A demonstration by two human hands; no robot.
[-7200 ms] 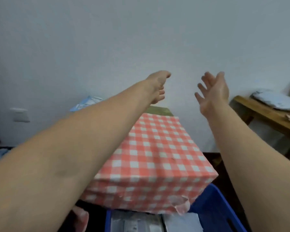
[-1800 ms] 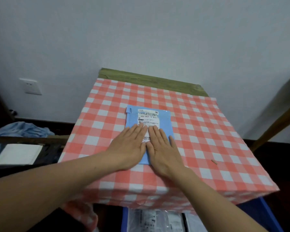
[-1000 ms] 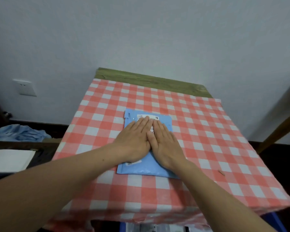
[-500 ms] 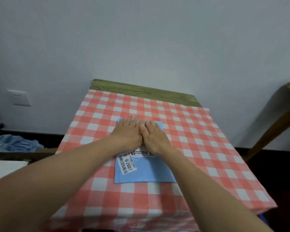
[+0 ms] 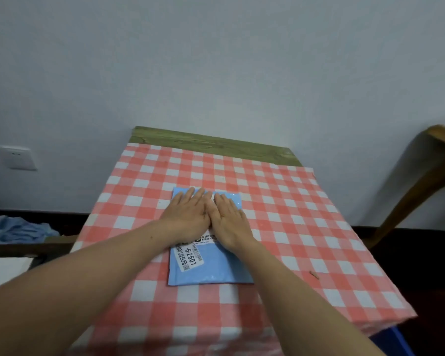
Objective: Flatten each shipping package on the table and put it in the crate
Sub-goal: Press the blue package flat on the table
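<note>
Left grip point(image 5: 188, 214) and right grip point(image 5: 229, 219), both flat and uncurled, press the far half of the light-blue plastic mailer point(image 5: 211, 268) lying midway on the red-checked desk point(image 5: 293, 214); even outward strokes should expel trapped air.

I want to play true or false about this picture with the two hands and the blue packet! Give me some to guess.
1. The left hand and the right hand both lie flat on the flat blue plastic mailer. True.
2. The mailer lies on a green striped cloth. False: it lies on a red-and-white checked tablecloth.
3. A white printed label is stuck on the mailer. True.
4. The right hand holds scissors. False: it holds nothing and presses the mailer, flat.
5. The mailer is inside the crate. False: it lies on the tablecloth; only a corner of the blue plastic crate shows at the bottom right.
</note>
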